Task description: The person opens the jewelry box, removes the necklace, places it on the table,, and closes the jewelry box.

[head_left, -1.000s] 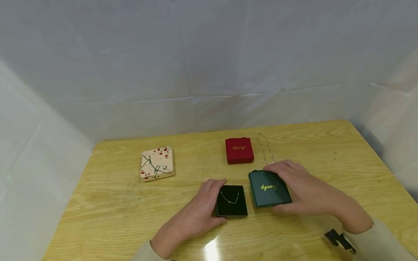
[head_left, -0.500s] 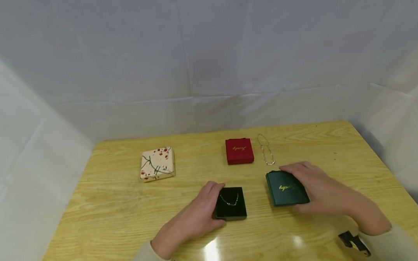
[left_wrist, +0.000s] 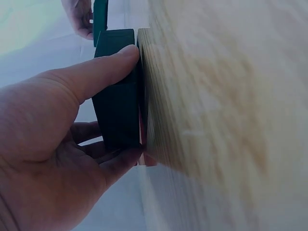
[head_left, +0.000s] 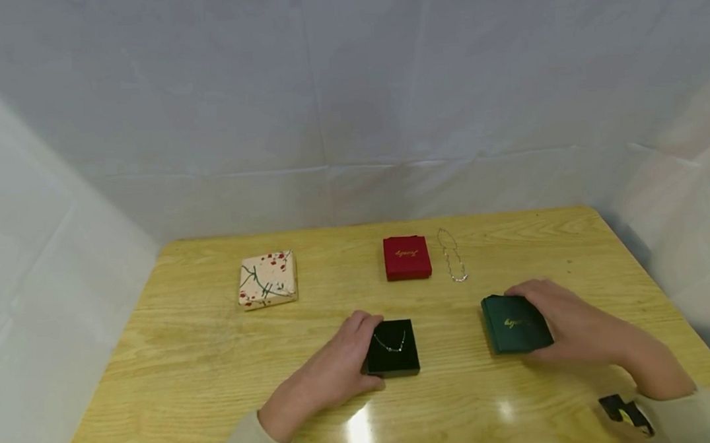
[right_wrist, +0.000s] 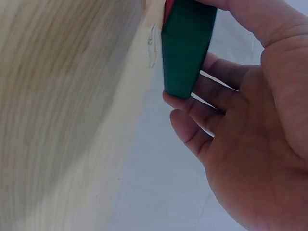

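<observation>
My left hand (head_left: 334,364) grips the left side of a small green jewelry box base (head_left: 402,371), thumb at the near side and fingers at the far side. A fine silver necklace (head_left: 390,349) lies on its dark insert, a shallow curve of chain showing. To the right, my right hand (head_left: 582,330) holds the green box lid (head_left: 517,336), gold script on its top, between thumb and fingers. Lid and base are apart. In the left wrist view, the thumb and fingertips press the sides of the base, and the lid appears raised off the table.
A red jewelry box (head_left: 407,259) sits at the back of the wooden table (head_left: 206,360). Beside it lies a second silver necklace (head_left: 454,260), stretched lengthwise. A cream floral box (head_left: 268,280) stands at the back left. White cloth (head_left: 326,104) hangs behind the table.
My right hand has carried the green lid to the right, away from the base. The left hand and base have shifted only slightly toward me.
</observation>
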Demonstrator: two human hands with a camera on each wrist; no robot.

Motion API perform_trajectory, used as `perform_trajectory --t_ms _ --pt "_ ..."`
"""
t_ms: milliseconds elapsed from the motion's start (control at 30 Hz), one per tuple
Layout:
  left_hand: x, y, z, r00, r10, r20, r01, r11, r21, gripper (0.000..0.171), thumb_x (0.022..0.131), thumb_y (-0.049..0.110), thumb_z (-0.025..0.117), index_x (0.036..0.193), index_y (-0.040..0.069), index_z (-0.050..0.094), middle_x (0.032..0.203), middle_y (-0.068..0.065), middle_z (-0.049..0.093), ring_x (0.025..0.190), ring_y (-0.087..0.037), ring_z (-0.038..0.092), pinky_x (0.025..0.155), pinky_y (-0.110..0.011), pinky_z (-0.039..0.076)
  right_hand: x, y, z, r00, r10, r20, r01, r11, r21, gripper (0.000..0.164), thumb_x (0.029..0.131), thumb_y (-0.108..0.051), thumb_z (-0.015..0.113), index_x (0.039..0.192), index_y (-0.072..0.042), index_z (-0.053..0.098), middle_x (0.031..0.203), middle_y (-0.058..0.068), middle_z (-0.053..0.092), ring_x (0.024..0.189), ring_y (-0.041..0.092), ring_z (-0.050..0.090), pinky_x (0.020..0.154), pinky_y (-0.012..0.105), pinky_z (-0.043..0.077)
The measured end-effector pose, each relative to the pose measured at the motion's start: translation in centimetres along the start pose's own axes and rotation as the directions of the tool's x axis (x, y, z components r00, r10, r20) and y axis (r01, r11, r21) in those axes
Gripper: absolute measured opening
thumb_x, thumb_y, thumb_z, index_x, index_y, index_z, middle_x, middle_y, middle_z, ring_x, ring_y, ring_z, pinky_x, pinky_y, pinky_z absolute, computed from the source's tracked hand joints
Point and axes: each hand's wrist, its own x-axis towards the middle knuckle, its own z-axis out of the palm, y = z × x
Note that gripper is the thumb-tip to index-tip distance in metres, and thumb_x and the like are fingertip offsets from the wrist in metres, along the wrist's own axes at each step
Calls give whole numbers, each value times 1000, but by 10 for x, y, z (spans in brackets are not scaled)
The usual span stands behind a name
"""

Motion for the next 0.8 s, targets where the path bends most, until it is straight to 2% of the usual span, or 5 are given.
perform_trajectory --t_ms 133,367,800 --pt "0 0 1 1000 11 -5 -11 1000 9 96 71 34 85 145 3 32 131 -7 42 120 -18 45 104 -34 38 -6 8 0 999 21 34 -21 1000 2 92 65 -45 86 140 -15 42 136 -3 43 119 18 43 87 46 44" --pt "1 1 2 1000 16 -10 -16 1000 10 96 70 34 85 144 4 33 131 -6 42 121 -18 43 105 -34 37 -12 20 0 994 27 109 -31 999 33 92 67 -45 85 140 -13 40 138 5 42 123 30 42 88 51 43" --pt "3 3 2 999 29 14 -29 999 33 95 70 37 85 144 5 34 134 -4 42 124 -19 39 106 -34 35 -17 31 6 992 46 116 -51 998 38 92 64 -38 88 139 -14 40 137 6 43 119 29 42 86 51 41"
